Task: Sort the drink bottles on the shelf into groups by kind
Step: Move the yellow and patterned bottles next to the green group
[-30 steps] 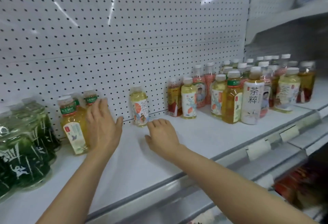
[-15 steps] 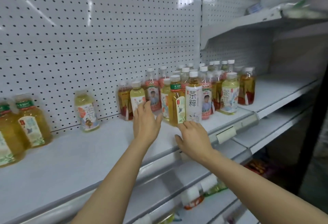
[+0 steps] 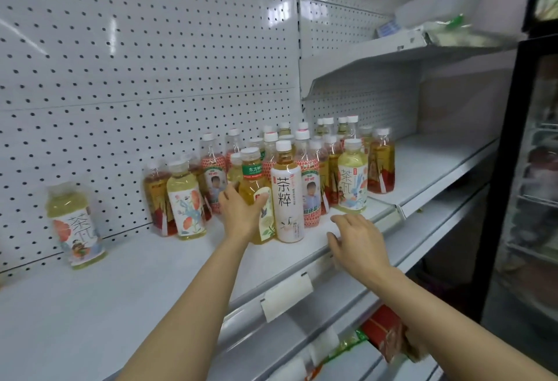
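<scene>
Two hands (image 3: 241,214), one gripped bottle (image 3: 256,196)

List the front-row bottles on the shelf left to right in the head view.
Lone floral-label bottle → pale floral bottle → green-band bottle in the left hand → tall white-label bottle → pale blue-figure bottle → amber bottle.

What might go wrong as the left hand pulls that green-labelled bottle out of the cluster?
The left hand grips the green-labelled bottle, which stands against the white bottle in a tight cluster. Pulling it sideways may tip the white bottle, which stands near the shelf edge. The right hand holds nothing and steadies nothing.
</scene>
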A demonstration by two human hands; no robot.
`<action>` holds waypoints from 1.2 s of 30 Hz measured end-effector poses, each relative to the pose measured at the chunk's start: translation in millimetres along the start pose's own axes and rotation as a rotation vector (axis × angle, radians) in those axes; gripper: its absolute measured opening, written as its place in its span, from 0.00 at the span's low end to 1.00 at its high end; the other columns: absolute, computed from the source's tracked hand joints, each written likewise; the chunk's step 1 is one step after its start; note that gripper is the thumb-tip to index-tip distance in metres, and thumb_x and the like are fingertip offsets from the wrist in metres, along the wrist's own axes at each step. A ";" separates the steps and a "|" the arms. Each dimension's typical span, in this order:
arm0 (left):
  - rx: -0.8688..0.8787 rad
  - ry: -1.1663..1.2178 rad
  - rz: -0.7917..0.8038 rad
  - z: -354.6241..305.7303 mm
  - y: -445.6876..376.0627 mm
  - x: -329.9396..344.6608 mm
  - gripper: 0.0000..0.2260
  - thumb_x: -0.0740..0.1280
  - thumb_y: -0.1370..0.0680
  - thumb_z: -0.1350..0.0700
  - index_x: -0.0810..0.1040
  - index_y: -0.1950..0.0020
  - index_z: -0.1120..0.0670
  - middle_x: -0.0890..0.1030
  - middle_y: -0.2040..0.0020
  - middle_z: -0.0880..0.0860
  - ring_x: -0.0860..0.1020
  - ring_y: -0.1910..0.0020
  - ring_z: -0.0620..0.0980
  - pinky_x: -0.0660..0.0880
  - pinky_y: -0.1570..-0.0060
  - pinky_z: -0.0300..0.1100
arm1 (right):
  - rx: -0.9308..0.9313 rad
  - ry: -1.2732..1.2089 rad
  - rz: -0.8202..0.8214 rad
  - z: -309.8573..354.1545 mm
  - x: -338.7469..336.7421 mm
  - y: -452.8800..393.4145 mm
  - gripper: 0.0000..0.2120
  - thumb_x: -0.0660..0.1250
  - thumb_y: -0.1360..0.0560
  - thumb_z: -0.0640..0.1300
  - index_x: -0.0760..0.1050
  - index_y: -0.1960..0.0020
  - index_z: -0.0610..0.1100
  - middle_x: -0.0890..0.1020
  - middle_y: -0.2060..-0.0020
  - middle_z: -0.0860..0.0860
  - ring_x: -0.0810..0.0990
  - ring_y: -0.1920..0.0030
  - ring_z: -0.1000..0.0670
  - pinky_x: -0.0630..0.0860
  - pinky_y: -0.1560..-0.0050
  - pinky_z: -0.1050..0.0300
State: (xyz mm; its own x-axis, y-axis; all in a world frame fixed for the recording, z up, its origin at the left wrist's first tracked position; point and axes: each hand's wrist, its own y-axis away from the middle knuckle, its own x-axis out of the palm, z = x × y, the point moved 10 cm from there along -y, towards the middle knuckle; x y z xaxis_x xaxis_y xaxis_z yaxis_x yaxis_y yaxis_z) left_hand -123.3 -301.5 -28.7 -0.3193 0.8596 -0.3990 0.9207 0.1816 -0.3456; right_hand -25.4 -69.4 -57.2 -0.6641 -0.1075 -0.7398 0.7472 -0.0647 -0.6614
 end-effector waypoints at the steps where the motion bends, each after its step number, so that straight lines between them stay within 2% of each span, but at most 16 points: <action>1: 0.006 -0.008 -0.005 2.5 -4.0 -0.3 0.35 0.74 0.26 0.46 0.63 0.25 0.55 0.66 0.28 0.57 0.68 0.29 0.58 0.68 0.32 0.58 | 0.013 0.002 -0.004 -7.6 1.1 -6.0 0.12 0.72 0.30 0.45 0.81 0.48 0.41 0.84 0.56 0.46 0.82 0.55 0.42 0.78 0.55 0.49; 4: 0.028 -0.027 0.023 14.0 -17.7 2.5 0.36 0.74 0.29 0.39 0.67 0.28 0.54 0.73 0.32 0.55 0.73 0.32 0.56 0.73 0.35 0.58 | 0.056 0.007 -0.007 -27.5 7.8 -20.3 0.14 0.70 0.28 0.46 0.80 0.45 0.42 0.84 0.53 0.45 0.81 0.51 0.42 0.77 0.51 0.49; 6: 0.041 -0.007 0.028 24.7 -27.7 1.7 0.42 0.70 0.37 0.30 0.70 0.29 0.50 0.78 0.35 0.52 0.77 0.36 0.54 0.77 0.40 0.58 | 0.079 -0.010 -0.014 -37.2 12.8 -24.8 0.14 0.69 0.27 0.46 0.79 0.42 0.43 0.84 0.51 0.46 0.80 0.50 0.43 0.76 0.50 0.50; 8: 0.041 0.021 0.028 28.9 -31.9 -0.9 0.42 0.67 0.41 0.28 0.73 0.32 0.49 0.80 0.38 0.50 0.79 0.40 0.52 0.79 0.43 0.57 | 0.103 -0.020 -0.012 -46.6 17.9 -27.6 0.15 0.68 0.26 0.46 0.79 0.41 0.44 0.84 0.50 0.46 0.80 0.48 0.43 0.75 0.49 0.51; 10: 0.012 0.101 0.053 20.7 -22.2 -6.1 0.33 0.72 0.33 0.35 0.74 0.34 0.52 0.81 0.41 0.50 0.81 0.45 0.51 0.80 0.46 0.54 | 0.123 -0.025 -0.005 -56.0 21.7 -32.1 0.15 0.67 0.25 0.46 0.78 0.40 0.43 0.83 0.48 0.46 0.79 0.47 0.43 0.75 0.49 0.51; 12: -0.038 0.219 0.069 21.1 -16.2 -9.6 0.21 0.72 0.24 0.48 0.73 0.34 0.53 0.81 0.45 0.51 0.81 0.50 0.51 0.79 0.52 0.48 | 0.146 -0.058 -0.020 -67.2 22.3 -39.0 0.15 0.66 0.25 0.45 0.78 0.39 0.42 0.83 0.47 0.45 0.79 0.46 0.42 0.75 0.50 0.51; 13: -0.044 0.259 0.068 22.3 -15.1 -12.1 0.21 0.71 0.23 0.51 0.71 0.32 0.53 0.80 0.45 0.51 0.81 0.50 0.51 0.79 0.53 0.47 | 0.158 -0.079 -0.031 -73.0 21.8 -43.1 0.16 0.66 0.25 0.45 0.77 0.39 0.42 0.82 0.46 0.44 0.79 0.46 0.42 0.75 0.50 0.50; 15: -0.030 0.295 0.052 25.0 -11.0 -20.3 0.22 0.70 0.22 0.52 0.70 0.30 0.54 0.80 0.42 0.52 0.81 0.47 0.53 0.78 0.54 0.47 | 0.166 -0.113 -0.049 -83.1 21.1 -51.1 0.16 0.67 0.25 0.45 0.77 0.39 0.41 0.82 0.46 0.44 0.79 0.46 0.42 0.76 0.51 0.50; 18: 0.000 0.378 0.019 27.0 -3.5 -32.4 0.19 0.68 0.21 0.49 0.73 0.32 0.54 0.81 0.42 0.53 0.83 0.47 0.54 0.80 0.52 0.49 | 0.166 -0.142 -0.092 -98.8 18.6 -61.8 0.14 0.67 0.24 0.45 0.77 0.40 0.41 0.82 0.48 0.44 0.80 0.50 0.43 0.76 0.56 0.52; 21: 0.016 0.457 -0.067 22.9 7.8 -46.4 0.07 0.63 0.18 0.49 0.76 0.43 0.48 0.83 0.50 0.53 0.83 0.55 0.52 0.79 0.57 0.47 | 0.165 -0.149 -0.126 -117.0 18.0 -73.1 0.14 0.67 0.24 0.47 0.77 0.41 0.43 0.83 0.49 0.46 0.80 0.50 0.45 0.76 0.58 0.55; 22: 0.014 0.474 -0.105 21.7 10.7 -49.8 0.06 0.61 0.17 0.49 0.77 0.46 0.47 0.83 0.52 0.54 0.82 0.57 0.52 0.78 0.59 0.46 | 0.165 -0.150 -0.128 -123.8 19.4 -77.2 0.14 0.66 0.23 0.48 0.77 0.41 0.43 0.83 0.49 0.47 0.80 0.50 0.46 0.76 0.58 0.55; 24: 0.008 0.471 -0.166 20.1 16.8 -55.1 0.10 0.59 0.16 0.46 0.77 0.44 0.49 0.82 0.54 0.55 0.81 0.60 0.53 0.77 0.61 0.44 | 0.165 -0.150 -0.121 -135.7 24.1 -85.3 0.14 0.65 0.23 0.50 0.77 0.41 0.43 0.83 0.49 0.48 0.80 0.50 0.46 0.75 0.58 0.55; 28: 0.008 0.431 -0.277 21.8 21.7 -59.2 0.12 0.57 0.16 0.47 0.74 0.42 0.53 0.79 0.59 0.51 0.79 0.72 0.39 0.76 0.74 0.33 | 0.143 -0.149 -0.114 -149.7 29.9 -98.9 0.13 0.65 0.24 0.51 0.77 0.44 0.43 0.82 0.52 0.48 0.80 0.53 0.46 0.76 0.59 0.54; 30: 0.015 0.410 -0.315 19.1 22.8 -59.7 0.14 0.57 0.15 0.46 0.75 0.40 0.54 0.79 0.58 0.51 0.79 0.69 0.40 0.75 0.74 0.32 | 0.130 -0.158 -0.119 -154.0 30.6 -103.9 0.14 0.66 0.24 0.51 0.77 0.44 0.43 0.82 0.53 0.48 0.80 0.54 0.46 0.75 0.60 0.54; 33: 0.038 0.378 -0.355 12.7 24.0 -59.8 0.17 0.56 0.16 0.45 0.74 0.34 0.53 0.80 0.48 0.56 0.78 0.60 0.47 0.74 0.64 0.40 | 0.112 -0.145 -0.121 -157.9 30.3 -110.5 0.14 0.66 0.24 0.51 0.77 0.44 0.43 0.82 0.53 0.47 0.80 0.54 0.46 0.73 0.60 0.55; 36: 0.066 0.332 -0.370 5.9 24.9 -56.0 0.18 0.55 0.15 0.46 0.70 0.28 0.50 0.79 0.46 0.55 0.78 0.59 0.46 0.72 0.63 0.41 | 0.096 -0.158 -0.119 -161.2 32.0 -116.7 0.13 0.65 0.23 0.51 0.77 0.44 0.43 0.83 0.53 0.48 0.80 0.54 0.47 0.73 0.60 0.57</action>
State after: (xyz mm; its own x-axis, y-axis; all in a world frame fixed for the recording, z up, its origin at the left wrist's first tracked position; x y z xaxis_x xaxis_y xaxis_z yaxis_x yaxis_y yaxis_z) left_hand -83.8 -348.0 -19.9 -0.5232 0.8508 0.0491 0.7396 0.4819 -0.4698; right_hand -137.6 94.7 -23.6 -0.7417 -0.2474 -0.6234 0.6674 -0.1797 -0.7227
